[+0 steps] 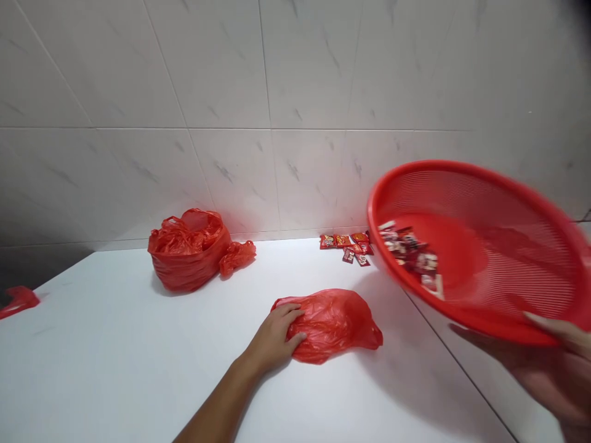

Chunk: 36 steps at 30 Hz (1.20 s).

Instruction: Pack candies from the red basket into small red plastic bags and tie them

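My left hand (pixel 274 337) is closed on the left end of a red plastic bag (pixel 339 323), which lies rather flat on the white table. Its thumb and fingers press into the thin film; what is inside the bag, if anything, I cannot make out. At the right, my right hand (pixel 549 363) grips the near rim of a red plastic basket (pixel 530 264), thumb over the rim and fingers beneath. The basket is held tilted above the table, its mouth towards me. Several small packets (pixel 413 255) with dark red and white wrappers lie in its left side.
Small red packets (pixel 342 241) lie by the tiled wall (pixel 231 172). Farther left stands a full red plastic bag (pixel 189 264), with a small crumpled red bag (pixel 237 257) beside it. Another red piece of plastic (pixel 21 299) shows at the left edge. The white table (pixel 115 369) reaches the wall.
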Motion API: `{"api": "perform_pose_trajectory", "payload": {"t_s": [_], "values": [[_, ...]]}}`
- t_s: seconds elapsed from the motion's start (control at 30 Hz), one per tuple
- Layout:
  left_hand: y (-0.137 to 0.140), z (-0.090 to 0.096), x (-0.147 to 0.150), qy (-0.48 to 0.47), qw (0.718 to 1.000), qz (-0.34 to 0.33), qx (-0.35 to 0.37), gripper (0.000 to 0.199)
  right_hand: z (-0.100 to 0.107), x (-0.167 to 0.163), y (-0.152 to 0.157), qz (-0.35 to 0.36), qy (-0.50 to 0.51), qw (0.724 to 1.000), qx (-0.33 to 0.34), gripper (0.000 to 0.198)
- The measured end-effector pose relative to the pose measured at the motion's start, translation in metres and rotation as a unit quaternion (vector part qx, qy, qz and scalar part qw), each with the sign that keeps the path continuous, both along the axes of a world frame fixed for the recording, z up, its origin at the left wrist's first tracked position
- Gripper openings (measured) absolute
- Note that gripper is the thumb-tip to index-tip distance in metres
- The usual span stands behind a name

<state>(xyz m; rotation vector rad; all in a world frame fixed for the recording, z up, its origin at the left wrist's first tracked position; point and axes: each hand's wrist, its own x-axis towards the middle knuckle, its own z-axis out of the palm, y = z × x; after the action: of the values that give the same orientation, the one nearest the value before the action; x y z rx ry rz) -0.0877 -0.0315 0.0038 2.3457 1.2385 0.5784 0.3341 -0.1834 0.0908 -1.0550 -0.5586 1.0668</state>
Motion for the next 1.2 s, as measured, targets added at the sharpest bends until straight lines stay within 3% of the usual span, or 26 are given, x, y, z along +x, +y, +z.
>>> {"api": "perform_pose_trajectory", "payload": {"t_s": [0.07, 0.27, 0.47, 0.63, 0.83, 1.07, 1.2], "values": [[0.001, 0.0, -0.001, -0.006, 1.0, -0.005, 0.001, 0.047, -0.006, -0.021, 0.021, -0.013, 0.062, 0.998, -0.024, 0.028], [0.001, 0.005, 0.001, -0.016, 0.999, -0.027, 0.013, 0.05, -0.028, -0.086, 0.067, 0.194, 0.087, 0.975, -0.071, 0.025], [-0.001, 0.007, 0.002, -0.038, 0.999, -0.033, 0.013, 0.058, -0.045, -0.118, 0.113, 0.309, 0.096, 0.943, -0.071, 0.021], [-0.002, 0.007, -0.003, -0.039, 0.999, -0.02, -0.012, 0.064, -0.063, -0.126, 0.148, 0.202, 0.031, 0.977, -0.062, 0.027], [0.009, -0.005, -0.013, -0.008, 1.0, 0.016, -0.008, 0.08, -0.097, -0.114, 0.152, 0.113, -0.028, 0.992, -0.04, 0.027], [0.017, -0.01, -0.013, -0.017, 0.998, 0.061, 0.028, 0.076, -0.115, -0.099, 0.159, 0.12, -0.232, 0.965, -0.028, 0.05], [0.016, -0.004, -0.01, -0.01, 0.998, 0.061, 0.029, 0.07, -0.121, -0.098, 0.16, 0.131, -0.263, 0.955, -0.031, 0.06]]}}
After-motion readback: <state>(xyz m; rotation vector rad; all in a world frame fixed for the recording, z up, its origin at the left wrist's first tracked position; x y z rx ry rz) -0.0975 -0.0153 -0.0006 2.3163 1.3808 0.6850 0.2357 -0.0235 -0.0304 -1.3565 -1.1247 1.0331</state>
